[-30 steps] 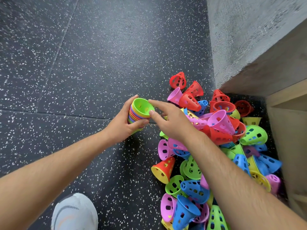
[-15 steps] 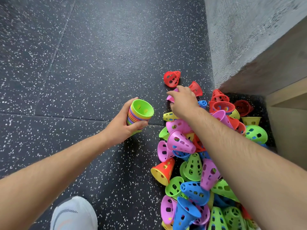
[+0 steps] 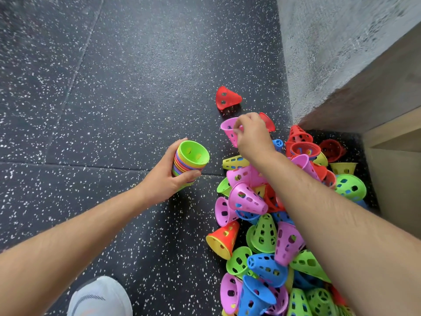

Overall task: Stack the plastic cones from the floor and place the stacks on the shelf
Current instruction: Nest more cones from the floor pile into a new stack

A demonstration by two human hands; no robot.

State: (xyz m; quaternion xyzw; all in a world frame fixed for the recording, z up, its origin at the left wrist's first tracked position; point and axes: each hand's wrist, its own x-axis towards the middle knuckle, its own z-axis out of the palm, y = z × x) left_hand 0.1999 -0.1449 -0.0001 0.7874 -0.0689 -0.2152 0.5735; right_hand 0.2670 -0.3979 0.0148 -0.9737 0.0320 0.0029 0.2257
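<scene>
View from above, looking down a person's two bare forearms to a dark speckled floor (image 3: 114, 87). The left hand (image 3: 168, 176) grasps a nested stack of cones (image 3: 190, 163), fingers and thumb wrapped round its side; the stack's green top cone shows its open mouth upward. The stack is at the floor's straight seam (image 3: 68, 164), which runs across from the left edge.

Just right of the stack, with a narrow strip of bare floor between, the right hand (image 3: 252, 135) pinches the wide rim of a pink cone (image 3: 229, 130) at the far end of a pile of loose cones (image 3: 264, 236). The pink cone tilts, mouth up and to the left; whether its tip touches the floor cannot be told. The pile, pink, green, blue, red and yellow, runs along the right side from the hand down to the bottom edge, and the right forearm crosses over it.

Beyond the hand, apart from the pile, a single red cone (image 3: 227, 98) lies on its side. A grey rough wall (image 3: 341, 42) closes the upper right; below it a pale wooden unit (image 3: 391, 131) hems the pile on the right. Left and ahead, the floor is open. A white shoe (image 3: 100, 297) shows at the bottom edge.
</scene>
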